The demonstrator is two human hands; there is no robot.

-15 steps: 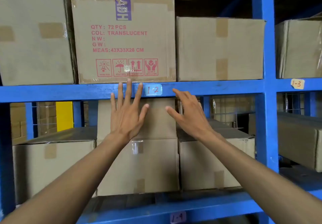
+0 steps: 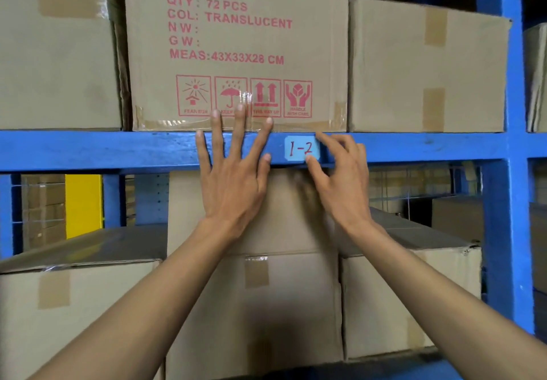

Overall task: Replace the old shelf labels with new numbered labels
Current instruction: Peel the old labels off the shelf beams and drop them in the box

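- Label (image 2: 302,148): pale blue, "1-2" handwritten in red, stuck on the front face of the blue shelf beam (image 2: 103,150), just below the printed carton (image 2: 236,48).
- Right hand (image 2: 340,178): thumb tip on the label's lower right corner, index tip at its upper right edge, other fingers loosely curled behind. Looks like a pinch forming at that edge, probably picking for a corner to peel. Can't tell if any of the label has lifted yet.
- Left hand (image 2: 233,172): flat, fingers straight and spread, over the beam just left of the label; fingertips reach the carton's bottom edge. Holds nothing. Likely bracing against the beam so the right hand can work steadily.
- Judgement: this reads as the removal step on the old label; no replacement label visible in either hand.
- Risk: a paper label may tear rather than peel whole, so start slow from the corner.
- Plain cartons (image 2: 426,69) sit either side and on the shelf below; not involved.
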